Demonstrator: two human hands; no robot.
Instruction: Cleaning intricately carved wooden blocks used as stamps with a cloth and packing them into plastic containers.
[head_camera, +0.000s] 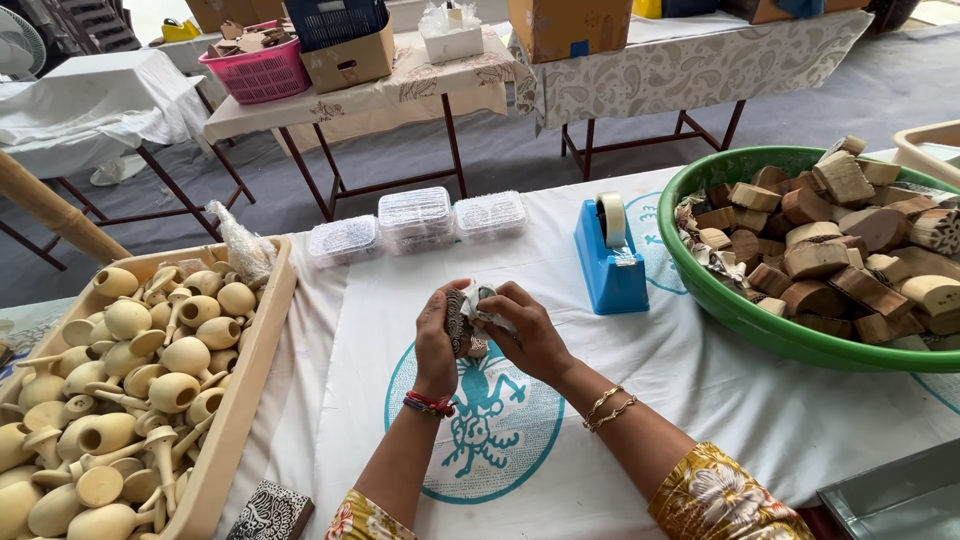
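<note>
Both of my hands meet above the white cloth with a teal print (620, 400). My left hand (436, 340) grips a small carved wooden block (459, 325) with a dark patterned face. My right hand (528, 330) holds a piece of thin crinkled wrapping (480, 300) against the block. Part of the block is hidden by my fingers.
A wooden tray (250, 370) full of pale wooden pieces sits at left. A green basin (740, 315) of wooden blocks is at right. A blue tape dispenser (610, 265) and clear plastic boxes (415, 220) stand behind my hands. A patterned block (272, 510) lies near the front edge.
</note>
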